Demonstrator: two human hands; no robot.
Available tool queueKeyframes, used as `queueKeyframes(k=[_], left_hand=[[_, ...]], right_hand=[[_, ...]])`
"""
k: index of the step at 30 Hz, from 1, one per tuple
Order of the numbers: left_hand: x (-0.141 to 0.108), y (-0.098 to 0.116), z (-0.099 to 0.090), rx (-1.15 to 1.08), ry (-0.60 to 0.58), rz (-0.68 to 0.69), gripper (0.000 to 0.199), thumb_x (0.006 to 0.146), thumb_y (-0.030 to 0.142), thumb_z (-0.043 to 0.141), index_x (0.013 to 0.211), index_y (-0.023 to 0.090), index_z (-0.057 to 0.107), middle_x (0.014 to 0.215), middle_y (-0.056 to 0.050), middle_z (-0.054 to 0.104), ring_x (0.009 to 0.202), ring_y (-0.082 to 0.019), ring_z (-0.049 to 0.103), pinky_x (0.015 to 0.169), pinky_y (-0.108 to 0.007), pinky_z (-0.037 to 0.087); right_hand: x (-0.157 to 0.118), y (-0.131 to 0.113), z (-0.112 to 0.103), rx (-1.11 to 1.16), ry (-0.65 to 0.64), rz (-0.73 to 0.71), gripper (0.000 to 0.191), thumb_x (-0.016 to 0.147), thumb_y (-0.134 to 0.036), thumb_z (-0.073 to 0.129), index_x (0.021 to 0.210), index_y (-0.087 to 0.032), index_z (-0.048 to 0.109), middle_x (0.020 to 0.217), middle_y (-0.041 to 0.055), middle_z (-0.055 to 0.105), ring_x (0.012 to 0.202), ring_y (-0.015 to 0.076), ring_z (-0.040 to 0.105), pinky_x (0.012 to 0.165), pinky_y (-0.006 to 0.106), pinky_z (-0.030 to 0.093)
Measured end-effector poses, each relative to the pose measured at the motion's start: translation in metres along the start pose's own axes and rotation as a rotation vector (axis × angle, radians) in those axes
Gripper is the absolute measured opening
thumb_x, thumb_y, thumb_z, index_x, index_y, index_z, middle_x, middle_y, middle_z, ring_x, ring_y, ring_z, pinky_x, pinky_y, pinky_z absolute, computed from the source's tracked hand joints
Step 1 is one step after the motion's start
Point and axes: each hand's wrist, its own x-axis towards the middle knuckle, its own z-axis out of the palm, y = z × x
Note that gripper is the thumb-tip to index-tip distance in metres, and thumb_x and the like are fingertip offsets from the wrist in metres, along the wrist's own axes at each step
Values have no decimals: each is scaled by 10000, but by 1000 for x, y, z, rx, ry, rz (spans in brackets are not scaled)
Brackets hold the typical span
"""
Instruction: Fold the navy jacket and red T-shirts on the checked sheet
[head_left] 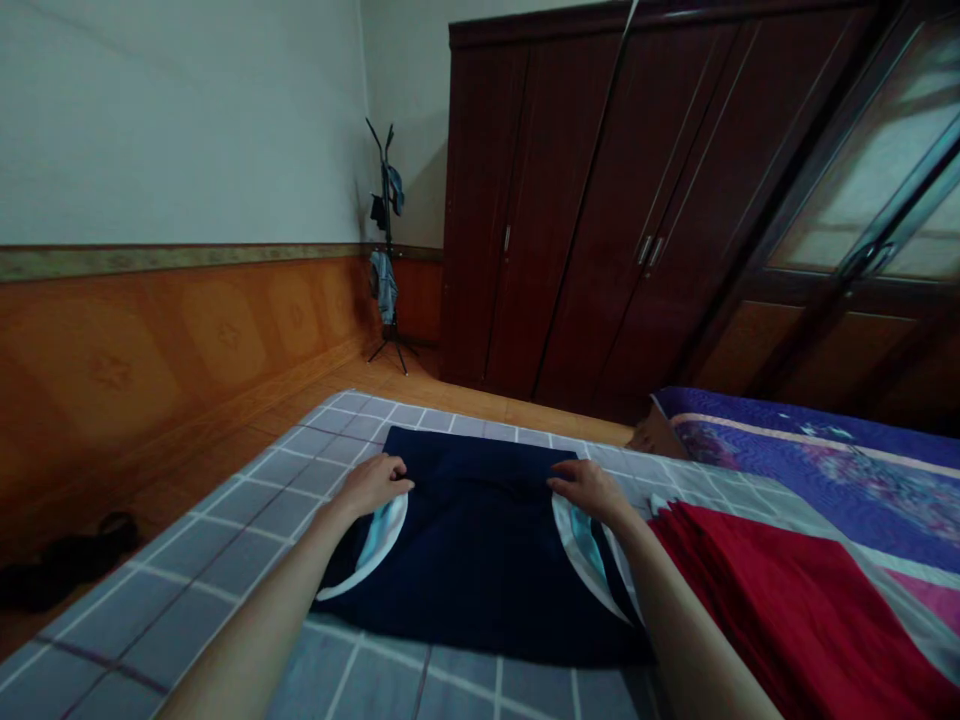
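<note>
A dark navy garment (480, 560) lies spread flat on a grey checked bedspread (225, 560). Curved white edging runs down both its sides, and light blue fabric shows within those curves. My left hand (375, 484) is at the upper left side of the garment, its fingers closed on the cloth above the white edging. On the opposite side, my right hand (589, 488) pinches the cloth at about the same height. Folded red cloth (795, 600) lies in a layered stack to the right of my right forearm.
A purple patterned bedcover (810, 450) lies beyond on the right. Dark wooden wardrobes (570, 220) line the far wall. In the corner stands a coat rack (388, 240) with items hanging. Dark objects (71, 560) are on the floor at left.
</note>
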Motion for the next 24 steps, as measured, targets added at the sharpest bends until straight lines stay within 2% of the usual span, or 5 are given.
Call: queueKeyframes(k=[5, 10, 16, 20, 24], left_hand=[[7, 2, 10, -82, -59, 23, 255, 764, 396, 582, 883, 185, 662, 785, -14, 672, 729, -174, 611, 622, -237, 398], [9, 20, 17, -145, -39, 95, 327, 797, 448, 563, 976, 190, 655, 975, -47, 674, 887, -202, 615, 743, -251, 419], [6, 35, 34, -180, 101, 61, 232, 856, 332, 491, 906, 181, 660, 952, -52, 683, 915, -215, 621, 793, -274, 432], [6, 33, 38, -319, 215, 162, 241, 887, 316, 461, 904, 179, 658, 914, -47, 680, 880, -194, 625, 795, -270, 454], [8, 25, 45, -260, 292, 213, 291, 875, 222, 482, 1139, 204, 601, 1029, -55, 648, 974, -195, 602, 889, -324, 448]], right_hand=[[20, 9, 19, 90, -55, -48, 422, 797, -436, 581, 1076, -141, 697, 949, 106, 713, 865, 249, 660, 725, 307, 481], [25, -2, 34, 188, -66, -75, 481, 817, -551, 506, 1049, -183, 709, 998, 81, 716, 907, 251, 660, 739, 303, 477], [25, -5, 46, 209, 7, -72, 306, 802, -391, 519, 936, -221, 736, 869, 44, 730, 806, 245, 667, 690, 317, 469], [25, -5, 48, 232, 102, -117, 341, 850, -379, 444, 953, -197, 713, 908, 40, 716, 839, 210, 654, 725, 284, 473], [23, -7, 52, 170, 203, -112, 343, 872, -349, 411, 971, -184, 695, 972, 68, 692, 904, 222, 628, 786, 310, 453]])
